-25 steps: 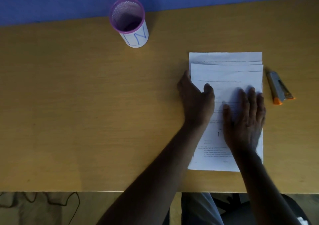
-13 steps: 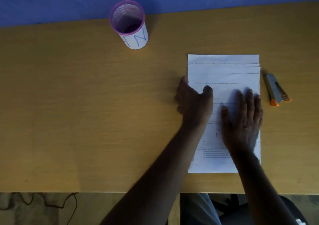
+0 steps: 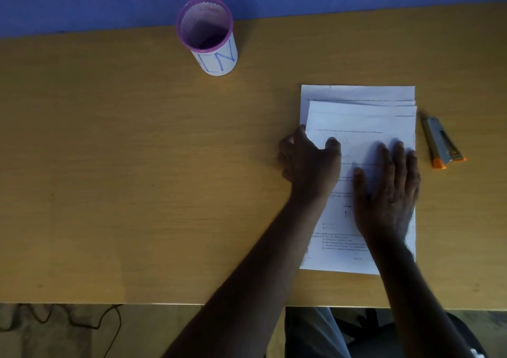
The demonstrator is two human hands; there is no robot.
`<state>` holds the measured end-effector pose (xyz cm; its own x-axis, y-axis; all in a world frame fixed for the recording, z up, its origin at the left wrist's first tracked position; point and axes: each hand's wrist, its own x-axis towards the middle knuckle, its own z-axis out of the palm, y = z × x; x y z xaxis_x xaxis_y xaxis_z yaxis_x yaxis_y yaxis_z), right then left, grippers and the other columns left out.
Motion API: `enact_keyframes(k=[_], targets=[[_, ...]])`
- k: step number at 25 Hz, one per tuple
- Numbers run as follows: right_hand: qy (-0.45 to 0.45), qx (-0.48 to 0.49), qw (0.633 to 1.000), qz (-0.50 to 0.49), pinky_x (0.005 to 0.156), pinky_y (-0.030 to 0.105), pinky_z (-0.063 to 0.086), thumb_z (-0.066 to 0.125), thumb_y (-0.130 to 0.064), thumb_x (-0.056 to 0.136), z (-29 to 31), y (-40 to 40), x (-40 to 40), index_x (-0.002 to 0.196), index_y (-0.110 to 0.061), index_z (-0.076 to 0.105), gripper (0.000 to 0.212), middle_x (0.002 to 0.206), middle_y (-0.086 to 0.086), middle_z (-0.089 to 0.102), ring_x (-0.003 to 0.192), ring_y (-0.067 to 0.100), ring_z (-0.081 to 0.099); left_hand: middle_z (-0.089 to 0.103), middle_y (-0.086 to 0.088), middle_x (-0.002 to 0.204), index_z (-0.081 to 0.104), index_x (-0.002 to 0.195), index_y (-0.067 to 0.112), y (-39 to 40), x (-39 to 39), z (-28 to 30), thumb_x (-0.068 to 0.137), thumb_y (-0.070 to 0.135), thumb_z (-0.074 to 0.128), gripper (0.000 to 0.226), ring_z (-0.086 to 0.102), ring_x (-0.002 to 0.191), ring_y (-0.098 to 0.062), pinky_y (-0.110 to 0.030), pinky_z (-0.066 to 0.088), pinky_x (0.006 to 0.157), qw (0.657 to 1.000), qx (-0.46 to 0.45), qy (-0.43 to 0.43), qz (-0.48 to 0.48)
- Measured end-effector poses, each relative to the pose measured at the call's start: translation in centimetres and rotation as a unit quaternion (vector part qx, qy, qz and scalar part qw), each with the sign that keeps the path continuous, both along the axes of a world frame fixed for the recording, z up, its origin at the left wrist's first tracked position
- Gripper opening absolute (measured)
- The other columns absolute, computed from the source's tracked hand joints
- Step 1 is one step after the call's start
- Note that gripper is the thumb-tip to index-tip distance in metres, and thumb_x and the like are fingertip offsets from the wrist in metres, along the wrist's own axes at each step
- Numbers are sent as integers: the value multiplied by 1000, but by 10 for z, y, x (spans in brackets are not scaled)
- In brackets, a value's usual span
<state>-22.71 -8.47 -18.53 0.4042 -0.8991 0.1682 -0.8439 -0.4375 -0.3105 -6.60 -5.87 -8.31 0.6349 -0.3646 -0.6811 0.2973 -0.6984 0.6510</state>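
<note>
A stack of printed white sheets (image 3: 362, 121) lies on the right half of the wooden table (image 3: 109, 165), its upper sheets fanned slightly askew. My left hand (image 3: 307, 160) is at the stack's left edge. Its thumb lies on top of the paper and its fingers are curled against the edge, pinching the upper sheets. My right hand (image 3: 389, 193) rests flat on the right side of the top sheet with straight fingers pointing away from me.
An orange and grey stapler (image 3: 441, 143) lies just right of the sheets. A purple mesh pen cup (image 3: 208, 36) with a white label stands at the table's far edge against a blue wall. Cables (image 3: 82, 319) lie on the floor below the near edge.
The upper sheets have shifted a little to the right and now sit askew on the stack. My left hand's fingers have curled more at the paper's left edge. My right hand stays flat.
</note>
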Motion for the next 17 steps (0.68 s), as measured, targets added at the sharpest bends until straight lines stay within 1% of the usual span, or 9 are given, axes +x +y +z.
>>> enact_keyframes(k=[1, 2, 4, 6, 8, 10, 12, 14, 17], targets=[[0, -2, 1000, 0, 129, 49, 19, 48, -49, 107, 0, 0, 0, 161, -15, 34, 65, 171, 10, 27, 160, 32, 19, 34, -1, 153, 45, 144, 23, -1, -2, 3, 93, 33, 63, 55, 30, 141, -27, -49, 30, 119, 1000, 5, 1, 0], [1, -5, 1000, 1, 129, 49, 19, 48, -49, 107, 1, 0, 0, 161, -15, 34, 65, 171, 10, 27, 160, 33, 20, 31, 1, 155, 43, 144, 24, -3, -3, 5, 93, 33, 63, 56, 28, 141, -27, -50, 29, 119, 1000, 6, 6, 3], [1, -6, 1000, 0, 129, 49, 18, 47, -49, 107, 1, 0, 1, 161, -15, 34, 65, 171, 10, 27, 160, 33, 20, 31, 1, 155, 44, 141, 23, -6, -2, 9, 92, 34, 63, 53, 28, 141, -28, -52, 31, 117, 1000, 10, 21, 13], [1, -1, 1000, -1, 129, 48, 18, 47, -49, 107, 2, 0, 1, 162, -16, 33, 65, 171, 10, 26, 160, 32, 19, 39, -4, 152, 48, 139, 21, -9, 5, 9, 91, 35, 63, 52, 33, 139, -29, -54, 35, 115, 999, 13, 35, 32], [0, 4, 1000, -1, 129, 49, 18, 47, -49, 107, 3, 0, 1, 162, -17, 32, 66, 171, 10, 26, 160, 32, 18, 52, -6, 144, 53, 138, 19, -10, 11, 8, 89, 36, 62, 53, 43, 135, -31, -55, 40, 113, 997, 11, 53, 50], [1, 7, 1000, 1, 129, 50, 18, 47, -50, 107, 3, 0, 1, 162, -17, 32, 66, 171, 10, 25, 160, 32, 17, 55, -6, 141, 56, 136, 17, -10, 13, 7, 88, 38, 61, 53, 46, 133, -31, -56, 42, 112, 996, 15, 67, 53], [1, 10, 1000, -1, 129, 51, 19, 46, -50, 107, 4, 1, 2, 162, -16, 32, 66, 171, 10, 25, 160, 32, 17, 43, -3, 147, 54, 134, 16, -11, 9, 8, 89, 39, 60, 50, 38, 134, -29, -54, 38, 113, 998, 25, 50, 41], [0, 12, 1000, -5, 129, 51, 19, 46, -50, 107, 5, 1, 3, 162, -15, 33, 66, 171, 10, 26, 160, 33, 18, 31, 5, 152, 49, 134, 19, -11, 3, 10, 90, 39, 60, 50, 30, 135, -27, -52, 32, 115, 999, 23, 28, 33], [4, 16, 1000, -3, 129, 52, 19, 45, -50, 107, 6, 1, 3, 162, -15, 33, 66, 171, 10, 25, 160, 33, 18, 28, 7, 157, 44, 136, 22, -14, 0, 10, 89, 39, 62, 53, 27, 140, -27, -52, 28, 116, 999, 23, 26, 19]])
